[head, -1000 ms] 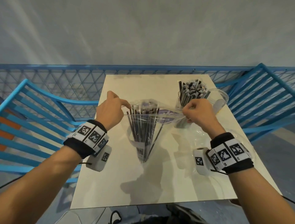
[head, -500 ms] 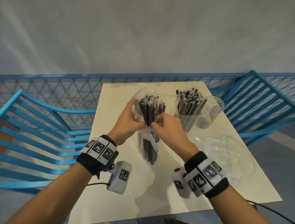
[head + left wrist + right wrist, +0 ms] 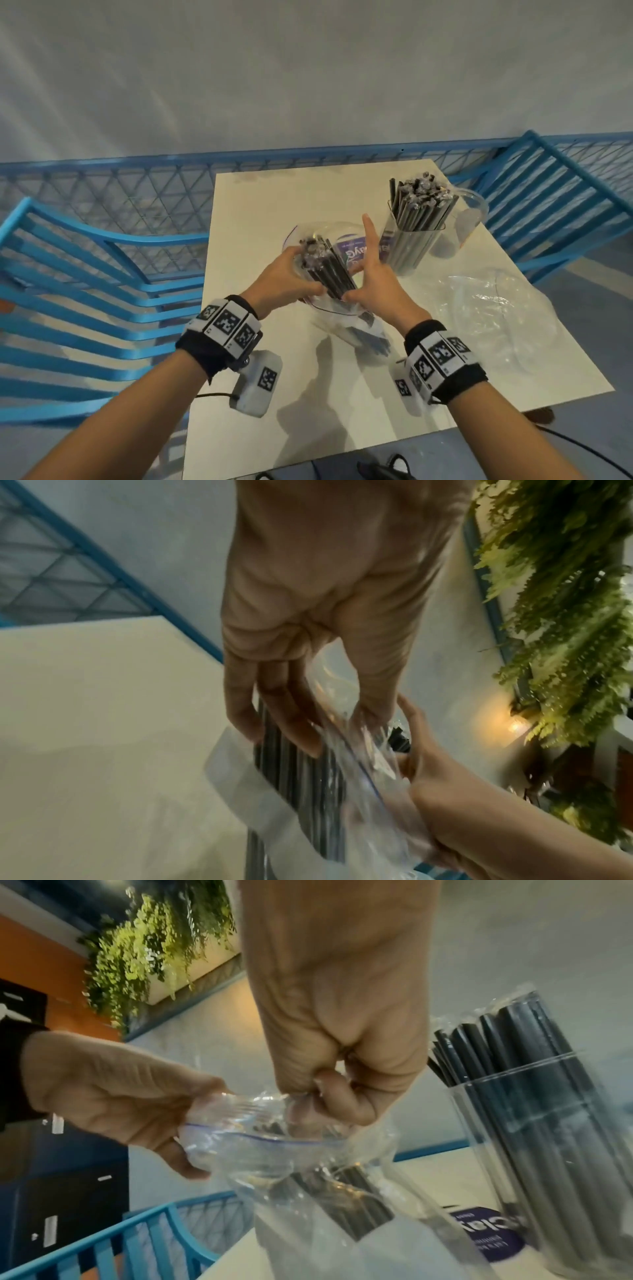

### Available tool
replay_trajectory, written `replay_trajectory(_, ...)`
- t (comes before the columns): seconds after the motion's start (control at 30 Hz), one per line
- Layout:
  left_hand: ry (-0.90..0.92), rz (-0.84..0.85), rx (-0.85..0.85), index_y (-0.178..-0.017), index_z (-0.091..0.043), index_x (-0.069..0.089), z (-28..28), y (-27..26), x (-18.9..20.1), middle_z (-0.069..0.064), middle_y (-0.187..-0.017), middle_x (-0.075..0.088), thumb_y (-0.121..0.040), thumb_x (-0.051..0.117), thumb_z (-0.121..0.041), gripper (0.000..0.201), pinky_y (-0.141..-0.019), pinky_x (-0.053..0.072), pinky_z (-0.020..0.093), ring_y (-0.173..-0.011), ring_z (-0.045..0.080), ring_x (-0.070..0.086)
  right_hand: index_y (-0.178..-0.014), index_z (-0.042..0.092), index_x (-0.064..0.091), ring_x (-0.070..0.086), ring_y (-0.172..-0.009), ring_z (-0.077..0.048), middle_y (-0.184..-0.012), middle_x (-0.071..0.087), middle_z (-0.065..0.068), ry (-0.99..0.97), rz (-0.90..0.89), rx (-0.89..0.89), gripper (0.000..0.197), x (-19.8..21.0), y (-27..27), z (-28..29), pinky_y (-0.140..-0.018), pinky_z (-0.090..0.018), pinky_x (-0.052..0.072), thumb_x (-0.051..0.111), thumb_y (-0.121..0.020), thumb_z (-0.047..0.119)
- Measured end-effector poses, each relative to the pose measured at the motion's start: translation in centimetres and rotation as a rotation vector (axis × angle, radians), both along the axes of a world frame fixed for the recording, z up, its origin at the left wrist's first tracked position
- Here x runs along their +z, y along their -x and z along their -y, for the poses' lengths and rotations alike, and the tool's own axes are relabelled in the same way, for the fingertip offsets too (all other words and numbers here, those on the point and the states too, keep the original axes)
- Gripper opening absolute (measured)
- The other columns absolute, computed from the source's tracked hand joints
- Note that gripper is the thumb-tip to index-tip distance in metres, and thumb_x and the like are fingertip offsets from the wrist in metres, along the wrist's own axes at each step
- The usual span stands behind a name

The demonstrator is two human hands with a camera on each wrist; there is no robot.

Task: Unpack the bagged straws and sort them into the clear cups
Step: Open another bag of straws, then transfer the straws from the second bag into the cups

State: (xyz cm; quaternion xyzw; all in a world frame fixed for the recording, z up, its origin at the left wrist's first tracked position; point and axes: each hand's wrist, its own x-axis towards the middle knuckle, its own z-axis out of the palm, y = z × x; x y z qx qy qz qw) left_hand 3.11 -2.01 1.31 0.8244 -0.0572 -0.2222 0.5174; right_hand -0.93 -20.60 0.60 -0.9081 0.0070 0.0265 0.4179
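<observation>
Your left hand [image 3: 287, 281] curls its fingers round the bundle of black straws [image 3: 325, 272] through the clear zip bag [image 3: 337, 311]; in the left wrist view the fingers [image 3: 274, 718] lie along the straws with the thumb pressing the film from the other side. Your right hand [image 3: 375, 281] pinches the bag's open edge near the blue zip line [image 3: 260, 1138] between thumb and curled fingers, while its index finger sticks straight up. Straws: a dark bunch, upper ends out of the bag's mouth and tilted away to the left, lower ends inside the bag, held above the middle of the white table [image 3: 342, 404]. Bag: transparent, crumpled at the mouth, its lower part hanging down toward the tabletop; whether it touches the table you cannot tell. Clear cup [image 3: 411, 248]: upright, to the right of your hands and farther back, packed with dark straws [image 3: 423, 202] that fan out above its rim. Second clear cup [image 3: 471, 222]: just behind and to the right of the first, its contents unclear. Purple printed label [image 3: 356, 253]: seen behind the held bundle, near the cup's base. Loose clear plastic [image 3: 496, 308]: a crumpled sheet lying on the table's right side. Blue slatted chairs [image 3: 85, 291] stand on both sides, with blue lattice railing [image 3: 137, 192] behind the table.
</observation>
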Motion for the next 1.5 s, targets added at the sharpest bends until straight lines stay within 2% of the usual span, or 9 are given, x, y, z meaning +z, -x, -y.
replay_trajectory(0.2, -0.019, 0.063, -0.049, -0.134, -0.015, 0.045, -0.4, -1.7, 0.1, 0.006, -0.138, 0.034, -0.073, 0.067, 0.013, 0.071, -0.055, 0.049, 0.021, -0.107, 0.025, 0.06, -0.143, 0.034, 0.009, 0.058, -0.065, -0.001, -0.098, 0.066, -0.003, -0.046, 0.032, -0.051, 0.1, -1.5, 1.1, -1.5, -0.055, -0.012, 0.043, 0.069, -0.076, -0.009)
replay_trajectory(0.4, 0.28, 0.005, -0.026, -0.14, -0.015, 0.041, -0.3, -2.7, 1.4, 0.007, -0.081, 0.057, -0.068, 0.063, 0.029, 0.087, -0.069, 0.055, 0.029, -0.076, 0.022, 0.061, -0.127, 0.021, 0.025, 0.054, -0.088, -0.007, -0.128, 0.054, -0.01, -0.085, 0.147, -0.206, 0.071, -0.8, 1.7, -0.5, -0.062, 0.001, 0.039, 0.07, -0.078, -0.002)
replay_trajectory(0.57, 0.223, -0.055, -0.12, -0.142, -0.015, 0.035, -0.6, -2.8, 1.7, 0.011, -0.091, 0.058, -0.063, 0.071, 0.019, 0.093, -0.077, 0.054, 0.041, -0.078, 0.021, 0.058, -0.149, 0.024, 0.011, 0.053, -0.081, -0.012, -0.132, 0.048, -0.006, -0.033, 0.162, -0.17, 0.109, -0.1, 1.1, -0.6, -0.066, -0.018, 0.037, 0.082, -0.068, 0.006)
replay_trajectory(0.7, 0.048, 0.034, -0.149, -0.122, -0.013, 0.059, -0.8, -3.1, 2.3, 0.006, -0.087, 0.054, -0.07, 0.072, 0.01, 0.058, -0.062, 0.041, 0.023, -0.073, 0.018, 0.049, -0.15, 0.037, -0.007, 0.048, -0.128, -0.03, -0.159, 0.019, -0.001, -0.077, 0.143, -0.097, 0.129, -0.8, 0.5, -1.4, -0.106, -0.043, 0.043, 0.086, -0.064, 0.014)
replay_trajectory(0.9, -0.002, -0.019, -0.204, -0.093, -0.01, 0.062, -1.5, -3.4, 1.6, 0.005, -0.09, 0.058, -0.082, 0.062, -0.005, 0.012, -0.059, 0.04, 0.026, -0.076, 0.021, 0.055, -0.147, 0.045, -0.018, 0.016, -0.147, -0.018, -0.161, 0.003, 0.01, -0.169, -0.003, -0.04, 0.135, -1.2, 0.4, -2.0, -0.115, -0.054, 0.028, 0.085, -0.063, 0.023)
replay_trajectory(1.1, 0.336, -0.11, -0.039, -0.081, -0.007, 0.055, -0.6, -2.5, 1.5, 0.005, -0.067, 0.059, -0.091, 0.05, 0.002, 0.015, -0.047, 0.043, 0.02, -0.055, 0.016, 0.058, -0.142, 0.036, 0.028, 0.05, -0.126, -0.014, -0.138, 0.048, 0.006, -0.38, 0.068, -0.149, 0.105, -1.2, 0.9, -2.5, -0.109, -0.042, 0.041, 0.086, -0.058, 0.01)
replay_trajectory(1.27, 0.568, -0.198, 0.252, -0.103, -0.015, 0.046, -0.9, -2.9, 0.4, 0.018, -0.099, 0.068, -0.094, 0.049, 0.002, 0.02, -0.052, 0.046, 0.029, -0.06, 0.023, 0.063, -0.125, 0.029, 0.054, 0.063, -0.11, -0.011, -0.115, 0.068, 0.007, -0.466, 0.17, -0.294, 0.076, -1.7, 1.1, -1.4, -0.098, -0.041, 0.051, 0.087, -0.061, 0.004)
replay_trajectory(1.37, 0.349, 0.013, 0.152, -0.114, -0.03, 0.046, -1.0, -3.0, -1.1, 0.015, -0.118, 0.058, -0.088, 0.034, 0.015, 0.053, -0.053, 0.049, 0.028, -0.074, 0.026, 0.066, -0.123, 0.026, 0.058, 0.064, -0.108, -0.013, -0.113, 0.07, 0.007, -0.433, 0.155, -0.316, 0.071, -2.5, 1.2, -1.1, -0.097, -0.045, 0.051, 0.088, -0.061, 0.011)
replay_trajectory(1.5, -0.033, 0.283, -0.197, -0.123, -0.035, 0.06, -1.4, -3.0, -2.0, 0.004, -0.133, 0.052, -0.101, 0.041, -0.008, 0.04, -0.103, 0.045, 0.034, -0.116, 0.02, 0.06, -0.121, 0.026, 0.06, 0.063, -0.111, -0.015, -0.116, 0.069, 0.006, -0.425, 0.158, -0.33, 0.068, -3.1, 1.3, -0.5, -0.099, -0.047, 0.049, 0.088, -0.061, 0.014)
